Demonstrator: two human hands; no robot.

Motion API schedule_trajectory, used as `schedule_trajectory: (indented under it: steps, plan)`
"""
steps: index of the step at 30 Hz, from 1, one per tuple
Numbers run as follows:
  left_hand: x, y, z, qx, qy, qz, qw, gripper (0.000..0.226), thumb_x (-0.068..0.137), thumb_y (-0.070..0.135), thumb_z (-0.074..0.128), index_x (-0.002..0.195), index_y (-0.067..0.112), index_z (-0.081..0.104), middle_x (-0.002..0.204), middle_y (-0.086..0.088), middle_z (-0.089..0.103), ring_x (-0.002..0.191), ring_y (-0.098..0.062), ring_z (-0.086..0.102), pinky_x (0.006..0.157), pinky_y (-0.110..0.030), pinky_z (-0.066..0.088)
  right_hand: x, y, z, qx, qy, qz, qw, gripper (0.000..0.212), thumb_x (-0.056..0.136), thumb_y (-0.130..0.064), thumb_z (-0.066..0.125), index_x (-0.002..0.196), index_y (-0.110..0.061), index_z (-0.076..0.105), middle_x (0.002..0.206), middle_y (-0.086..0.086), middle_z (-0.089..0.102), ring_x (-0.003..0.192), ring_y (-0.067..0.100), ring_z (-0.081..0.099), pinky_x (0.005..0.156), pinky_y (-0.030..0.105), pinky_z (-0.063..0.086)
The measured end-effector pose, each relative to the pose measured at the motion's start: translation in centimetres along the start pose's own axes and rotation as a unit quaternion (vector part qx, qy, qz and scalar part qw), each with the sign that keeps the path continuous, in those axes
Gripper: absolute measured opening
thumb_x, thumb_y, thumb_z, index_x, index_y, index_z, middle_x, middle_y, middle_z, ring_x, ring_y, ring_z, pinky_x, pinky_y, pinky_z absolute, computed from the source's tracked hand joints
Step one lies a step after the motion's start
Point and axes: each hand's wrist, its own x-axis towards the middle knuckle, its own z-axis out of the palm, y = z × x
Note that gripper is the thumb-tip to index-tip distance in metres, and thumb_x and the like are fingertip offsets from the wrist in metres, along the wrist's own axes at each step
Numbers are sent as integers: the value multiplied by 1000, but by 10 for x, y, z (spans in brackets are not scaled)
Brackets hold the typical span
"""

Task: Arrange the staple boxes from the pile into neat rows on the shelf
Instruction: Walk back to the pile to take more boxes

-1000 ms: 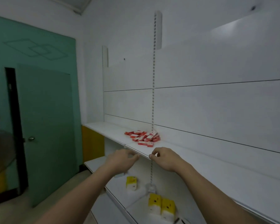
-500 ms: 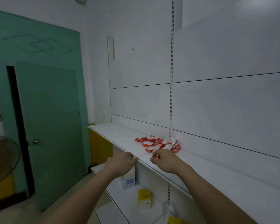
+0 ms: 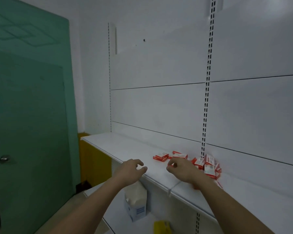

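Observation:
A loose pile of small red and white staple boxes [image 3: 207, 163] lies on the white shelf [image 3: 122, 147] against the back panel, with two boxes [image 3: 161, 156] a little apart on its left. My right hand [image 3: 183, 169] hovers over the shelf at the pile's left side, fingers loosely curled, holding nothing that I can see. My left hand [image 3: 130, 169] reaches over the shelf's front edge, fingers relaxed and empty, well left of the pile.
A slotted upright [image 3: 207, 92] runs up the white back panel behind the pile. Below the shelf stand a white carton [image 3: 136, 202] and a yellow box [image 3: 161, 226] on a lower shelf. A green door [image 3: 27, 132] is at the left.
Both hands have moved forward from the shelf's front edge onto the shelf, and the right hand has come up against the pile. The view has moved closer to the shelf.

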Motion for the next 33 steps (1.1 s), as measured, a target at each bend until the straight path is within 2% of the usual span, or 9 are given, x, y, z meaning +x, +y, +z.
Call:
schedule_trajectory:
  steps: [2,6,9,14,17,22,25,29,33]
  plan:
    - [26,-17,4,-5,-11,5,1000,46,89,57,49,125,31,57,129,2,57,107,-14,57,86,-28,46,19,3,9,0,8,17,1000,36,92,-36,53,122,-17,59,124,4,60,104,17,57,91,32,47]
    - [76,-34,21,-6,-33,19,999,45,89,57,49,125,31,55,127,3,57,108,-14,56,93,-33,48,54,15,20,-40,8,42,998,35,92,-37,53,122,-20,58,123,1,58,104,16,56,90,33,47]
    - [113,-37,40,-14,-37,37,999,49,87,59,51,126,31,52,125,4,58,108,-15,56,94,-37,48,86,26,18,-76,39,46,995,31,92,-37,53,119,-21,58,120,2,58,103,16,54,89,32,44]
    - [170,-35,67,-75,-26,46,996,66,79,61,62,130,22,45,118,0,60,98,-14,57,80,-29,48,137,51,21,-96,84,47,991,28,92,-34,53,116,-21,60,113,3,59,100,18,55,81,28,42]
    - [199,-28,82,-79,-39,61,994,73,74,63,66,128,19,45,120,-3,59,102,-18,58,81,-31,51,158,64,26,-93,106,61,988,26,93,-35,51,114,-23,60,111,0,60,98,16,55,82,31,45]
    - [227,-16,104,-53,-28,112,992,63,67,71,63,107,23,54,101,4,53,88,-13,54,67,-27,42,173,74,28,-96,131,70,984,22,92,-34,51,109,-24,62,107,-2,60,97,17,56,83,34,47]
    - [242,-15,110,-57,-17,155,986,44,67,61,70,91,27,56,90,6,52,76,-6,51,59,-23,37,176,78,20,-92,137,72,984,22,92,-35,52,110,-26,61,106,-5,58,94,14,55,83,34,47]
    - [267,-10,107,-87,-10,294,952,46,77,41,74,117,23,61,102,7,53,84,-4,53,65,-11,42,169,86,8,-60,178,65,980,22,93,-29,52,114,-28,58,107,-8,57,89,9,54,80,31,49]
    - [283,11,103,-204,13,356,912,48,79,21,77,124,18,60,106,9,51,86,-3,55,70,-10,47,161,96,2,-64,182,75,978,41,90,-16,58,126,-33,50,119,-10,49,90,8,56,77,26,52]
